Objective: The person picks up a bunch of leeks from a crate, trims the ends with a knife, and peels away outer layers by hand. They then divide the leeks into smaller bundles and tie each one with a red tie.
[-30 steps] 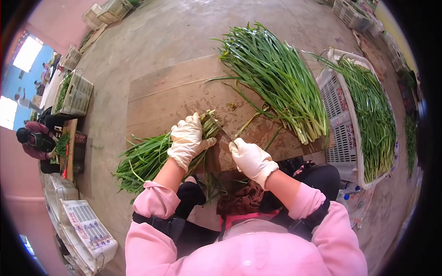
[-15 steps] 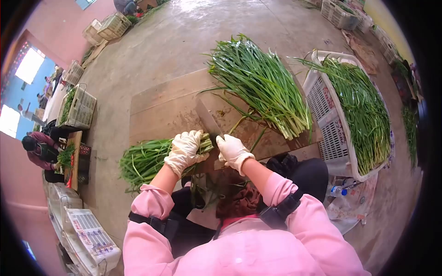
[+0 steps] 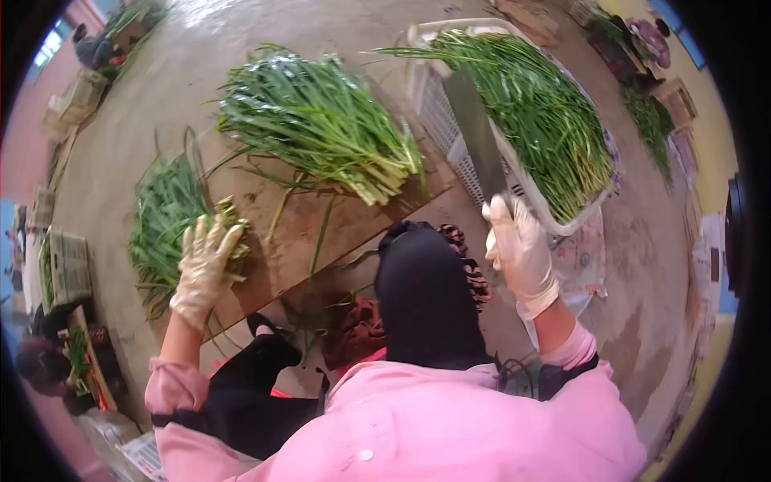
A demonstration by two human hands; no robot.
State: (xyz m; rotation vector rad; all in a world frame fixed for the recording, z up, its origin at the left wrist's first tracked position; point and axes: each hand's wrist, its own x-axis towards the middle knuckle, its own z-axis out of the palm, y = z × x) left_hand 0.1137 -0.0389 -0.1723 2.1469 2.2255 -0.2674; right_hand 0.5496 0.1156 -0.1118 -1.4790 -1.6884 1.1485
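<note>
Clock read from mid-view, 12 away from the wearer. Nearest, at 5 to 6, a black-clad knee (image 3: 426, 301). Left hand (image 3: 207, 257), gloved, at 9: open, palm down, fingers spread over the stem ends of a small bunch of greens (image 3: 165, 217), leaves running off toward 9 and 10. Right hand (image 3: 518, 249), gloved, at 3: closed round a knife (image 3: 472, 120), handle hidden in the fist, blade slightly blurred and pointing roughly to 11. Under the bunch, a wooden board (image 3: 277, 257); a bigger pile of greens (image 3: 321, 128) lies on it at 11, stem ends toward 1. Blade overlaps a white crate (image 3: 431, 100) at 1 to 2, holding more greens (image 3: 534, 112); can't tell if it touches. Handling, my judgement: light, even pressure keeps the stems together; fingers best kept back from the ends, blade clear of knee and crate leaves. Farther off, people: one at 8 (image 3: 36, 365), blurred, another at 10 to 11 (image 3: 95, 50).
</note>
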